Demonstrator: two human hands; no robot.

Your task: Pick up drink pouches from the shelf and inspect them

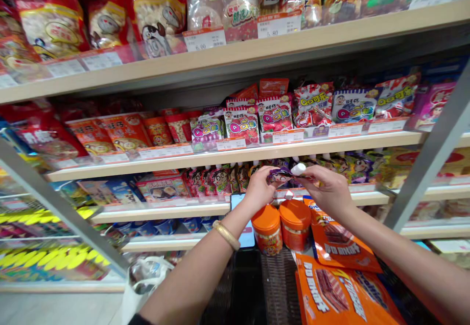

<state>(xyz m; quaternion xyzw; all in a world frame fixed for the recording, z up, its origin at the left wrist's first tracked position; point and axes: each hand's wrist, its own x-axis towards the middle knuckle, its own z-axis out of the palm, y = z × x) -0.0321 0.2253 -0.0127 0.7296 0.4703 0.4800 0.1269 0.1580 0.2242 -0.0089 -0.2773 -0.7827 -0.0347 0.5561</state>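
Between my two hands is a purple spouted pouch with a white cap, held up before the lower shelf. My left hand, with a gold bangle on the wrist, pinches the pouch's left end. My right hand grips it at the capped end, its fingers partly hidden. A second small white piece shows just beneath. Under my hands stand two jars with orange lids, the left jar and the right jar. Orange wafer snack bags lie below my right forearm.
A row of similar spouted pouches stands behind my hands on the lower shelf. Gummy candy bags line the middle shelf. A phone with a lit screen is left of the jars. Slanting grey posts flank the shelves.
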